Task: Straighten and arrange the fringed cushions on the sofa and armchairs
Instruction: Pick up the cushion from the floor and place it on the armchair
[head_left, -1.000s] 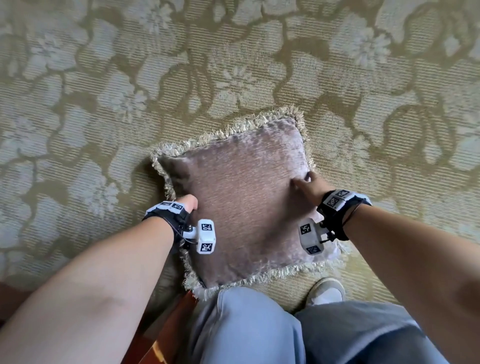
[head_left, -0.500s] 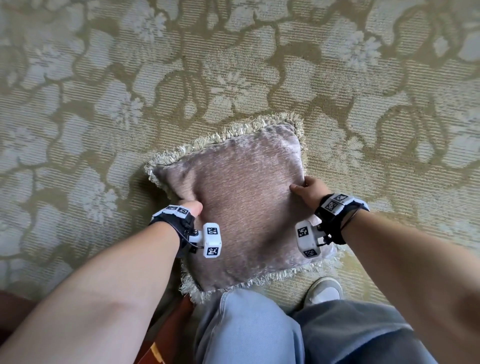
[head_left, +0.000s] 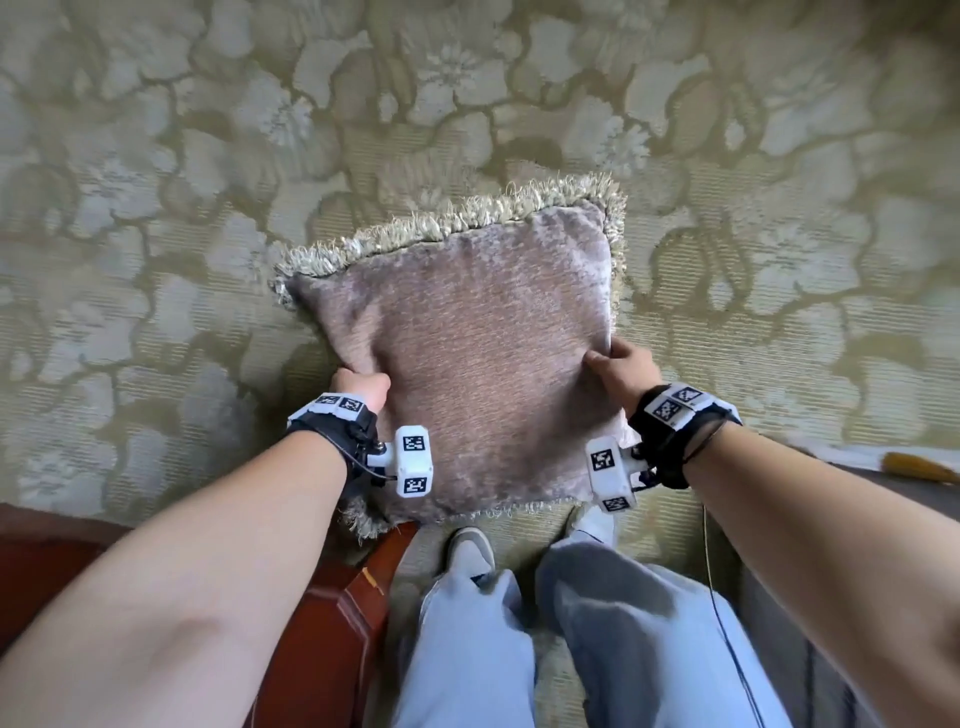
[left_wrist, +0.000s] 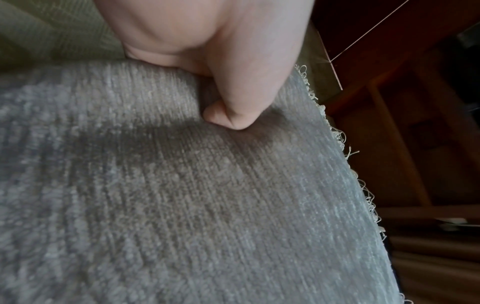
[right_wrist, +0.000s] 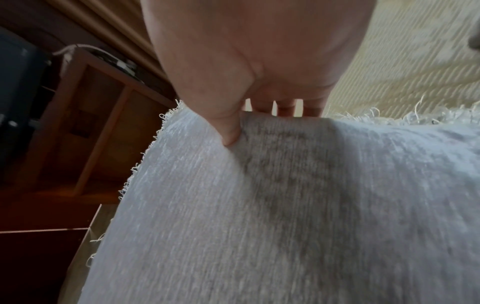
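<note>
While the left hand (head_left: 361, 387) and right hand (head_left: 621, 371) clasp opposite edges of the fringed cushion (head_left: 467, 374), thumbs dug in, placement seems pending; other cushions go unseen.

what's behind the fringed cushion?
Floral upholstery surrounds the cushion; the patch directly behind is covered. So are the fingers of the left hand and right hand behind its edges.

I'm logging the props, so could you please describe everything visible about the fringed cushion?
The fringed cushion is square, covered in mauve-grey chenille-like ribbed fabric, edged with cream fringe. It is plump and held up over the floral carpet. The left hand and right hand grip opposite side edges, thumbs denting its front.
</note>
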